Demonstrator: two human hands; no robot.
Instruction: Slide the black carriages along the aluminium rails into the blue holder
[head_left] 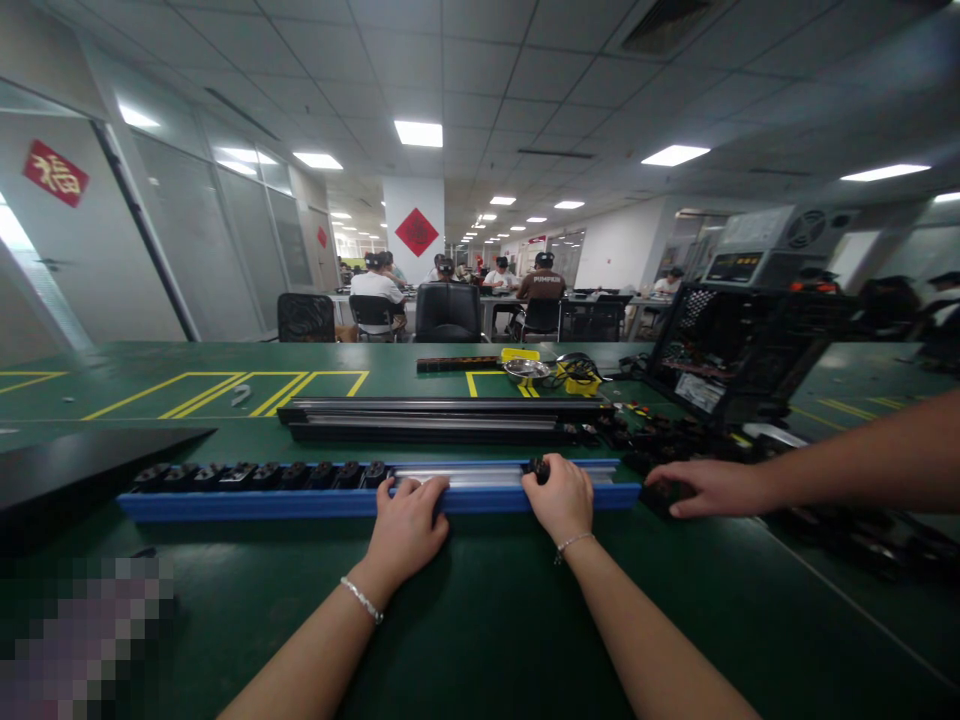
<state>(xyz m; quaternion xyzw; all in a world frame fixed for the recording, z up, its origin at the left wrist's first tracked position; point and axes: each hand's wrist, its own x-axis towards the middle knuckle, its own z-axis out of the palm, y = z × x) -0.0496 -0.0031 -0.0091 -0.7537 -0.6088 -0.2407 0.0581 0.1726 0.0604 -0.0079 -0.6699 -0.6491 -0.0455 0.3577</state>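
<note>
A long blue rail (480,500) with a silver channel (469,477) lies across the table in front of me. Several small black modules, perhaps sockets, stand in a row along its left part; the rightmost is a black module (375,474). My left hand (409,525) rests on the rail beside that module, fingertips on the channel and thumb apart. Farther right, my right hand (564,497) closes on another black module (538,468) at the channel, its fingers partly hiding it. Past the rail's right end, a co-worker's hand (694,487) touches dark parts.
Dark bars (442,420) lie behind the rail. A metal bowl (527,370), yellow trays and cables sit farther back. An open computer case (705,350) stands at right, among loose black parts. A black panel (90,460) lies at left. People sit at tables beyond.
</note>
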